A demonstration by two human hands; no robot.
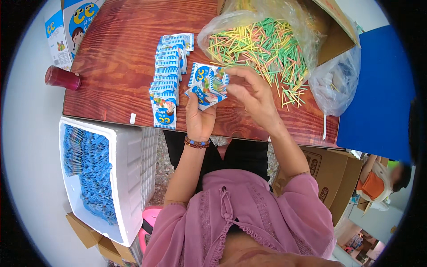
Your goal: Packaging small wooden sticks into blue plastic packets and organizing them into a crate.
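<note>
My left hand [200, 121] is closed on small blue-and-white candy packets [207, 95], one overlapping another at an angle. They are held just above the wooden table's front part. My right hand [256, 99] is beside their right edge, thumb and forefinger apart; whether a fingertip touches the packets is hard to tell. To the left lies a long overlapping row of similar candy packets [165, 104]. Beyond my right hand, many thin yellow, green and pink sticks [262, 46] spill from a clear plastic bag [209, 31] onto the table.
A reddish jar [63, 78] lies at the table's [111, 58] left edge. Below it stands a white foam box [133, 178] holding many blue packets. An open cardboard box [340, 35] is at the far right, beside a blue panel [373, 93]. Another person [378, 180] is at lower right.
</note>
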